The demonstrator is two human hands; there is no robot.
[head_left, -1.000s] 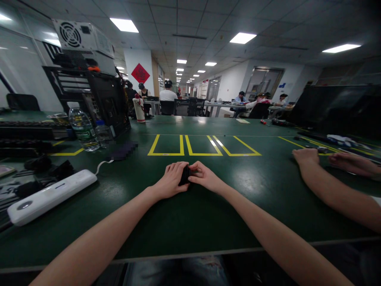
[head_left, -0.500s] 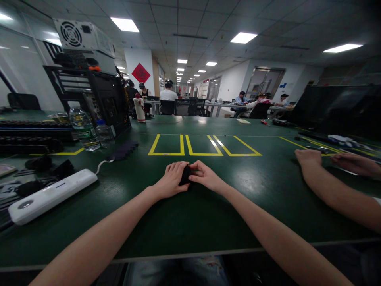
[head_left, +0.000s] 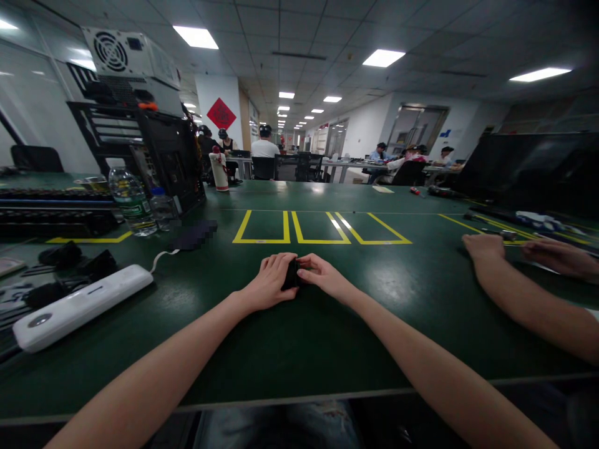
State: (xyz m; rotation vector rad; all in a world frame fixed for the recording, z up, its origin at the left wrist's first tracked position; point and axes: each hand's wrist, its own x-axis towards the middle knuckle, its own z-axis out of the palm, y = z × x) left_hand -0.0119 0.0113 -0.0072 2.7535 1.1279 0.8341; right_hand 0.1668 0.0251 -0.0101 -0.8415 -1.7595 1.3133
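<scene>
Low over the green table, a small black object (head_left: 291,275) sits between my two hands; its kind is hard to make out because fingers cover much of it. My left hand (head_left: 269,282) is wrapped round its left side, thumb toward me and fingers over the far side. On its right side, the bent fingertips and thumb of my right hand (head_left: 322,276) press against the object. Just beyond both hands, yellow tape outlines (head_left: 321,242) mark the table top (head_left: 299,349).
A white power strip (head_left: 84,305) lies at left near black adapters (head_left: 60,255). Behind them stand water bottles (head_left: 131,199) and an open computer case (head_left: 173,149). A white and red bottle (head_left: 219,169) stands farther back. At right, another person's forearm and hands (head_left: 524,287) rest by a metal tool.
My right fingers have shifted very slightly at the black object's right side. My left hand keeps its grip, and everything else looks the same.
</scene>
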